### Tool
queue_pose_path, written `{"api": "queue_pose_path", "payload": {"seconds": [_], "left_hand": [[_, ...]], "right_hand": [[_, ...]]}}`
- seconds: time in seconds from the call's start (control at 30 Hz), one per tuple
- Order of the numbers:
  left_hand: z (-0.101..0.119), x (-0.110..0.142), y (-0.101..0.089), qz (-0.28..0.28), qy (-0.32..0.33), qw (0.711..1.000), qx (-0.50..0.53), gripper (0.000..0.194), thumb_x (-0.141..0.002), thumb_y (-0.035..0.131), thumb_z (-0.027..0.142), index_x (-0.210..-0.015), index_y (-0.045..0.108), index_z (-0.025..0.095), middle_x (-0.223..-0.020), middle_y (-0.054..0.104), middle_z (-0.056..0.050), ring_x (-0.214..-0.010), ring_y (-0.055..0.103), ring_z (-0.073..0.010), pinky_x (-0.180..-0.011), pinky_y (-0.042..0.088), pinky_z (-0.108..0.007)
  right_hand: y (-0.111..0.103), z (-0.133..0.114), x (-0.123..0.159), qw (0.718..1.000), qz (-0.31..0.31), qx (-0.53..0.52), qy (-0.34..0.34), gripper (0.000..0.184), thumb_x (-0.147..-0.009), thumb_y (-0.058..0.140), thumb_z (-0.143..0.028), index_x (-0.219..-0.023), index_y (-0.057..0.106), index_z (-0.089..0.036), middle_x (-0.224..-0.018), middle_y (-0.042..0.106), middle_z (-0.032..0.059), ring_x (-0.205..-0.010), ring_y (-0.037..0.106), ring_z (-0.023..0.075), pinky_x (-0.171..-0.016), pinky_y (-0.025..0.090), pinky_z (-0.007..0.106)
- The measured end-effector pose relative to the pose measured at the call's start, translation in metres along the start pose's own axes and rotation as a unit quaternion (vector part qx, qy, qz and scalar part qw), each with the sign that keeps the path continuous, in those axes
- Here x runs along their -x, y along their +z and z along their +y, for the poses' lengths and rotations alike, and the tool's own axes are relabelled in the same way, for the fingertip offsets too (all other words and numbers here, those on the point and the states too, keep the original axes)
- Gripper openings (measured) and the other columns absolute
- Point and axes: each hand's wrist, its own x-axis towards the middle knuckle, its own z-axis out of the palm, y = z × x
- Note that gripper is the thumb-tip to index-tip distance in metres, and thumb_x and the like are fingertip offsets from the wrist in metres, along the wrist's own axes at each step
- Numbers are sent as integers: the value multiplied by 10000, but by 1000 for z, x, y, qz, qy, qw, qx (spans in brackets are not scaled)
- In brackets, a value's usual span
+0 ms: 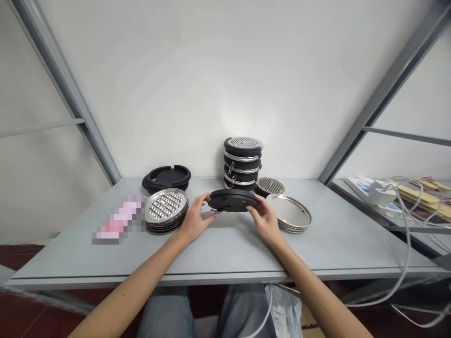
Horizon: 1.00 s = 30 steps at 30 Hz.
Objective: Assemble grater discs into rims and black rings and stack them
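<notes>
Both my hands hold a round black disc [232,200] a little above the grey table [225,253]. My left hand [195,219] grips its left rim and my right hand [264,217] grips its right rim, fingers curled on the edge. A thin wire clip hangs at the disc's left side. To the left lies a stack of perforated metal plates [165,209]. To the right lies a stack of plain shiny metal lids [291,213].
A tall stack of assembled black-and-metal units [243,162] stands at the back by the white wall, a perforated piece [270,186] beside it. Black rings [167,177] are piled back left. A blurred pink item [118,220] lies left. Cables and papers [405,197] fill the neighbouring table at right.
</notes>
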Motion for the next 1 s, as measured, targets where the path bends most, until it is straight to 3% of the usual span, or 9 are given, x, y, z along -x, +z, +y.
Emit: {"api": "queue_pose_path", "payload": {"seconds": [0.23,0.4,0.6,0.7,0.8,0.9,1.0], "left_hand": [[6,-1,-1,-26,1,997,68,183,-873,615,249,-1033,591,162,-930,661,-45,-861,626,-184,-775,518,-313],[4,1,-6,6,69,997,38,199,-894,565,201,-1092,584,189,-1026,675,-68,-953,634,-199,-855,506,-355],[11,2,-9,24,169,982,-87,296,-885,547,130,-1164,588,219,-1032,693,-60,-950,643,-214,-823,483,-373],[16,3,-10,4,198,971,-137,321,-890,516,112,-1182,592,221,-1014,696,-62,-944,647,-217,-803,470,-375],[18,4,-9,-13,233,958,-169,314,-898,513,114,-1187,590,207,-996,702,-69,-911,652,-223,-771,460,-376],[18,5,-8,-20,251,952,-174,300,-913,506,135,-1194,589,202,-1012,701,-78,-902,652,-222,-763,460,-372],[16,5,-7,-24,254,952,-171,294,-924,491,148,-1196,590,203,-1025,699,-84,-909,651,-217,-773,466,-371]], "right_hand": [[1,-3,-5,997,-58,-30,28,282,-887,545,-338,-1130,551,-197,-1072,664,103,-972,636,227,-870,538,387],[4,2,0,997,-59,51,0,417,-849,547,-222,-1262,486,-202,-1241,589,120,-1141,566,255,-1011,446,467],[5,-6,6,972,-36,190,-135,663,-754,584,-145,-1384,388,-217,-1361,484,139,-1259,466,304,-1052,404,526],[6,-10,9,945,-47,235,-224,625,-773,594,-155,-1369,433,-258,-1350,518,115,-1252,481,308,-1035,424,534],[9,-12,12,918,-103,248,-291,527,-818,566,-146,-1325,504,-276,-1266,608,88,-1161,567,278,-971,491,492],[12,-13,12,909,-158,252,-291,427,-864,525,-155,-1275,565,-265,-1198,661,77,-1075,624,249,-921,534,448],[13,-14,12,914,-173,253,-265,391,-893,492,-164,-1259,585,-264,-1178,675,70,-1064,637,238,-918,542,430]]}}
